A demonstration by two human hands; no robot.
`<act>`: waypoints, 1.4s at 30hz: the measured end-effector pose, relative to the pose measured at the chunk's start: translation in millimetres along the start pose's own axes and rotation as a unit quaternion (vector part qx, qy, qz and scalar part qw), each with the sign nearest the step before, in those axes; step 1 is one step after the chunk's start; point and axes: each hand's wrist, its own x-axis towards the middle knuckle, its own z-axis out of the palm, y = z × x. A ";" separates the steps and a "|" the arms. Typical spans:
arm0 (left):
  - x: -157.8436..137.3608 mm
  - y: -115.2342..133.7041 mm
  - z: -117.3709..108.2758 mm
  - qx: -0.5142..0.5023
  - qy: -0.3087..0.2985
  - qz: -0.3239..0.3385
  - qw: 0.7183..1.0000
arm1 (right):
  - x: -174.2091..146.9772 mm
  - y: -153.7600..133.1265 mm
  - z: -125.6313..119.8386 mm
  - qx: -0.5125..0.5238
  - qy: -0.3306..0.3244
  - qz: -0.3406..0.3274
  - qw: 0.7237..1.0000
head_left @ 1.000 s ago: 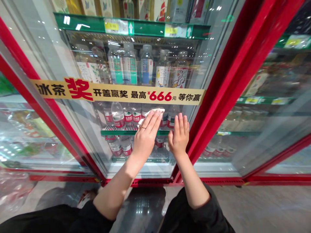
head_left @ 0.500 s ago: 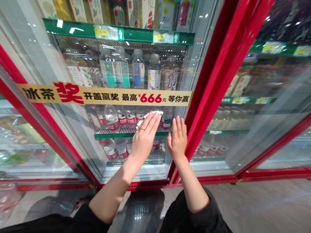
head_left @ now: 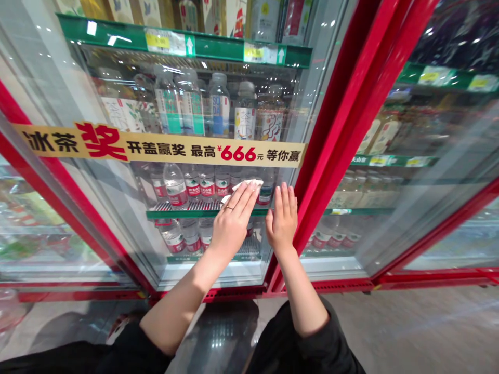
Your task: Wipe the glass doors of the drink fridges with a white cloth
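Note:
A folded white cloth [head_left: 255, 183] lies under the fingers of my left hand [head_left: 231, 221], which presses it flat against the glass door [head_left: 163, 280] of a drinks fridge. Only the cloth's edges show past the fingers, and a ring sits on one of them. To the right, my right hand [head_left: 282, 218] rests with straight fingers and the thumb slightly apart, on or just over the glass beside the red door frame [head_left: 307, 208]. It holds nothing. Across the glass above both hands runs a yellow sticker strip [head_left: 187, 149] with black and red lettering.
Behind the glass stand water bottles [head_left: 176, 187] with red and white labels, and several other drinks on a shelf [head_left: 218, 49] with green edging. Another fridge door [head_left: 351, 124] adjoins on the right. Grey floor [head_left: 429, 322] lies below.
The view has shifted slightly, so the sticker and shelves sit a little further left and up. Both hands stay in nearly the same places, the left still over the cloth.

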 end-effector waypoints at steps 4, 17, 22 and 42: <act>7.6 2.9 1.8 0.001 -0.022 0.022 1.000 | -0.2 0.5 -0.6 0.000 -0.003 -0.001 1.000; -2.5 -9.1 0.5 0.021 -0.003 0.018 1.000 | 0.6 -14.3 3.8 0.004 -0.009 -0.037 0.999; 1.3 -26.9 -12.2 0.046 -0.003 0.027 0.999 | 1.4 -18.3 6.7 0.008 -0.003 -0.043 0.999; -22.0 -46.7 -27.2 0.070 -0.003 -0.024 0.997 | -4.3 -42.0 24.3 0.029 -0.040 -0.031 0.998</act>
